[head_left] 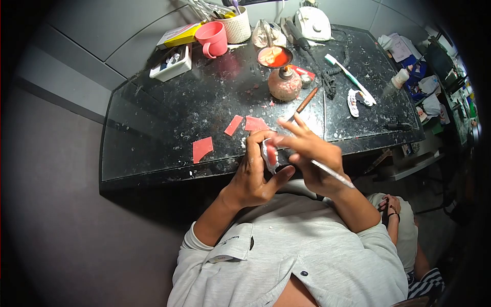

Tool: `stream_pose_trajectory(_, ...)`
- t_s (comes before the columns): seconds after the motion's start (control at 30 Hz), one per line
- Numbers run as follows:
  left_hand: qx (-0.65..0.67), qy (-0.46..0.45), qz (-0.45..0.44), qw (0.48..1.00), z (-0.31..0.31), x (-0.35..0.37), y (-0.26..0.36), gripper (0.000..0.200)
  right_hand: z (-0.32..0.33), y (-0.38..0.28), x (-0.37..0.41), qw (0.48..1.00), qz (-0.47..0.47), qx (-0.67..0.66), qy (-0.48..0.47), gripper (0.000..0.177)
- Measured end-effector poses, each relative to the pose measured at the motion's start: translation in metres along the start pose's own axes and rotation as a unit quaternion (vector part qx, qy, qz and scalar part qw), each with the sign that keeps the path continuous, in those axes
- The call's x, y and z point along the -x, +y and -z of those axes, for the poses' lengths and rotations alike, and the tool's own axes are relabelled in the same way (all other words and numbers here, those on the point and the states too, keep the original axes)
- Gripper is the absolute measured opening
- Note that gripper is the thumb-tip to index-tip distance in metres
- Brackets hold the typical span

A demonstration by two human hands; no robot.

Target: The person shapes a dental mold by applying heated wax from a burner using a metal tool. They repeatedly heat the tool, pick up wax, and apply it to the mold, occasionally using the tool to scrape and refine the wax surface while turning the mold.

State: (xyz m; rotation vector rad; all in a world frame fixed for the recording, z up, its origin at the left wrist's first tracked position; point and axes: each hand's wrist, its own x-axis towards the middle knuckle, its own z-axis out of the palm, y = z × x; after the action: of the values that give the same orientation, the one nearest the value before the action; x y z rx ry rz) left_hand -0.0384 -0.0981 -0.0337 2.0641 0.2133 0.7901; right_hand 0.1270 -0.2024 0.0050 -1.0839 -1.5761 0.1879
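Note:
My left hand (249, 179) is wrapped round a white dental cast (265, 149), held upright just off the bench's front edge. Pink wax (272, 151) lies along the cast's curved side. My right hand (323, 152) grips a slim, pale metal hand tool (332, 174), its end pointing back past the wrist; the other end is hidden. Fingers of that hand, slightly blurred, reach over to the cast's upper edge. Pink wax sheet pieces (203, 149) lie on the bench near my left hand. A wooden-handled tool (308, 100) rests beyond my right fingers.
On the black bench (148, 123), a spirit lamp (285, 84) burns near a pan (275, 56) of red wax. Another cast (353, 104) and a toothbrush (350, 77) lie right. A pink mug (211, 39) and white tray (171, 64) stand behind. Another person's hand (393, 204) is at right.

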Motion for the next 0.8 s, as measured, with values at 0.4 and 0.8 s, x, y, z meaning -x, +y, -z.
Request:
stream_pose_trajectory(0.4, -0.068, -0.007, -0.051, 0.996, 0.022, -0.01, 0.017, 0.082, 0.001, 0.003, 0.002, 0.998, -0.036, -0.023, 0.046, 0.014)
stream_pose_trajectory(0.8, -0.12, -0.013, -0.034, 0.992, 0.025, -0.008, 0.015, 0.09, -0.005, 0.002, 0.001, 0.996, -0.025, -0.071, 0.041, 0.011)
